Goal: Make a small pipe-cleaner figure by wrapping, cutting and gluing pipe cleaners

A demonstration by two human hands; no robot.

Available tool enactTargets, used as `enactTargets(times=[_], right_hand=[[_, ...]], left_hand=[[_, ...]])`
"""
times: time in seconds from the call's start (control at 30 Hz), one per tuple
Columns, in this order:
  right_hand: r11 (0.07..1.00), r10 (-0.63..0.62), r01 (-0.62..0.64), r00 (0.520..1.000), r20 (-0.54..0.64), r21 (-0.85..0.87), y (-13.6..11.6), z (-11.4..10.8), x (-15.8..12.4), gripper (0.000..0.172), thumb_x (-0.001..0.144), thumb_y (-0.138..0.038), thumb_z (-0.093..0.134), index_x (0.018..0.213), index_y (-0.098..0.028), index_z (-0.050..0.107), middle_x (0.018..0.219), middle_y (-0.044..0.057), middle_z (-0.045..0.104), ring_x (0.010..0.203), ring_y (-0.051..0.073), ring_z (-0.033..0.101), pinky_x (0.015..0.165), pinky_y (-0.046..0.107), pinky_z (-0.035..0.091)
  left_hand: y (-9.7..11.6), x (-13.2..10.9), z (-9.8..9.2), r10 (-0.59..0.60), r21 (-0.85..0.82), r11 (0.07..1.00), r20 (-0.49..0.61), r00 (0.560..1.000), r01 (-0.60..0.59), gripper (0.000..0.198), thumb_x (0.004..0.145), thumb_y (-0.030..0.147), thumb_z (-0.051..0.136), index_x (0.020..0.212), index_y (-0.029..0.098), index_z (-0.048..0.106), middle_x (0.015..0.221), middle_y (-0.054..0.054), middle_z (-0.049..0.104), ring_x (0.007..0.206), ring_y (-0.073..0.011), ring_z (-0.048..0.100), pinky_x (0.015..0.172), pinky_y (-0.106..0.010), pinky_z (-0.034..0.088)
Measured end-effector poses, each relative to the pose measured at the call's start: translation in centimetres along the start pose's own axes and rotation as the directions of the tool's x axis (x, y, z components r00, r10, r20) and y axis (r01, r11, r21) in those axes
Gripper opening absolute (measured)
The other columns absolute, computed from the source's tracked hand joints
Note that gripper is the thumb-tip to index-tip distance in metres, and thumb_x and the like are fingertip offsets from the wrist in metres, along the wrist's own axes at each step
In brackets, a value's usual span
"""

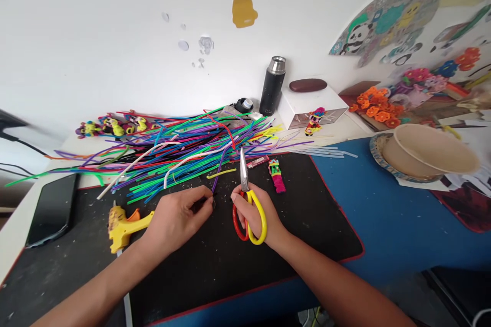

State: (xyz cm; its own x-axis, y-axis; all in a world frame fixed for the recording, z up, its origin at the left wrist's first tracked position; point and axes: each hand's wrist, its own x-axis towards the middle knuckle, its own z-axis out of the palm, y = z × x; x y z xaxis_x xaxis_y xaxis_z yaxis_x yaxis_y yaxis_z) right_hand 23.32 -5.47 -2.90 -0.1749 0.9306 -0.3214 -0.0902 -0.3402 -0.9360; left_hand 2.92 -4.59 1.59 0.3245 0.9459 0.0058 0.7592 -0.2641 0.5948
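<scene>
My right hand (261, 212) grips a pair of scissors (244, 176) with one red and one yellow handle loop, the blades close together and pointing away from me. To its left, my left hand (184, 217) is closed in a pinch at the lower end of a purple pipe cleaner (219, 171), which runs up toward the pile. Thumb and fingertips partly hide that end. A short yellow pipe cleaner piece (221, 174) lies just beyond the hands. Right of the blades rests a small pipe-cleaner figure (276, 176) in pink, green and yellow.
A large pile of colourful pipe cleaners (184, 150) spreads along the wall. A yellow glue gun (125, 227) and a phone (53, 209) lie left on the black mat (184, 286). Behind stand a black flask (272, 86) and white box (295, 104); a beige bowl (429, 150) sits right.
</scene>
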Motion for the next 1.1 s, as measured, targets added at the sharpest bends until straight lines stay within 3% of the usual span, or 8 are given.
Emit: enactTargets(times=[0.17, 0.3, 0.57, 0.77, 0.9, 1.1], right_hand=[[0.974, -0.062, 0.057, 0.998, -0.012, -0.221, -0.3, -1.1, 0.4, 0.014, 0.091, -0.035, 0.065, 0.084, -0.024, 0.059, 0.050, -0.009, 0.050, 0.040, 0.011, 0.047, 0.044, 0.022, 0.037], [0.954, -0.073, 0.061, 0.997, -0.030, -0.292, -0.3, -1.7, 1.2, 0.012, 0.091, -0.034, 0.063, 0.085, -0.024, 0.059, 0.051, -0.008, 0.052, 0.043, 0.013, 0.050, 0.045, 0.022, 0.038], [0.948, -0.021, 0.011, 0.999, -0.030, -0.318, 0.2, -1.9, 2.1, 0.015, 0.090, -0.038, 0.063, 0.089, -0.023, 0.062, 0.051, -0.008, 0.054, 0.040, 0.012, 0.050, 0.042, 0.021, 0.040], [0.970, -0.013, 0.006, 1.000, -0.028, -0.243, -0.2, -1.9, 1.9, 0.022, 0.087, -0.043, 0.067, 0.085, -0.022, 0.059, 0.048, -0.010, 0.051, 0.036, 0.011, 0.046, 0.040, 0.020, 0.038], [0.985, 0.001, 0.010, 0.998, 0.063, -0.172, -1.1, -1.6, 0.4, 0.033, 0.089, -0.053, 0.068, 0.088, -0.022, 0.059, 0.046, -0.010, 0.050, 0.036, 0.011, 0.045, 0.040, 0.021, 0.038], [0.997, 0.044, -0.023, 0.956, 0.291, -0.076, -0.6, -0.8, -2.1, 0.051, 0.091, -0.068, 0.071, 0.100, -0.019, 0.063, 0.049, -0.006, 0.058, 0.042, 0.015, 0.057, 0.046, 0.023, 0.045]], left_hand=[[-0.3, -0.1, -0.1, -0.052, -0.123, 0.991, -0.007, 0.999, 0.050, 0.024, 0.093, 0.039, 0.058, 0.085, 0.023, 0.074, 0.071, 0.002, 0.073, 0.065, -0.0171, 0.065, 0.061, -0.024, 0.047], [-0.4, -0.3, -0.4, -0.070, -0.177, 0.982, -0.013, 0.997, 0.066, 0.025, 0.093, 0.040, 0.058, 0.081, 0.023, 0.071, 0.070, 0.002, 0.071, 0.064, -0.0164, 0.060, 0.059, -0.024, 0.045], [-0.8, -0.7, -0.6, -0.069, -0.230, 0.971, -0.003, 0.998, 0.067, 0.025, 0.092, 0.041, 0.059, 0.080, 0.022, 0.071, 0.072, 0.001, 0.071, 0.064, -0.0167, 0.059, 0.058, -0.024, 0.043], [-0.7, -0.8, -0.6, -0.078, -0.306, 0.949, 0.008, 0.997, 0.076, 0.025, 0.092, 0.040, 0.060, 0.080, 0.022, 0.071, 0.071, 0.001, 0.070, 0.064, -0.0164, 0.058, 0.058, -0.025, 0.044], [-0.9, -0.7, -0.6, -0.102, -0.402, 0.909, 0.043, 0.994, 0.110, 0.028, 0.095, 0.044, 0.062, 0.080, 0.022, 0.068, 0.065, 0.002, 0.064, 0.059, -0.0152, 0.056, 0.057, -0.025, 0.046], [-1.2, -0.1, -0.4, -0.154, -0.571, 0.801, 0.093, 0.984, 0.180, 0.032, 0.097, 0.052, 0.065, 0.085, 0.022, 0.068, 0.060, 0.004, 0.061, 0.054, -0.0142, 0.058, 0.057, -0.025, 0.047]])
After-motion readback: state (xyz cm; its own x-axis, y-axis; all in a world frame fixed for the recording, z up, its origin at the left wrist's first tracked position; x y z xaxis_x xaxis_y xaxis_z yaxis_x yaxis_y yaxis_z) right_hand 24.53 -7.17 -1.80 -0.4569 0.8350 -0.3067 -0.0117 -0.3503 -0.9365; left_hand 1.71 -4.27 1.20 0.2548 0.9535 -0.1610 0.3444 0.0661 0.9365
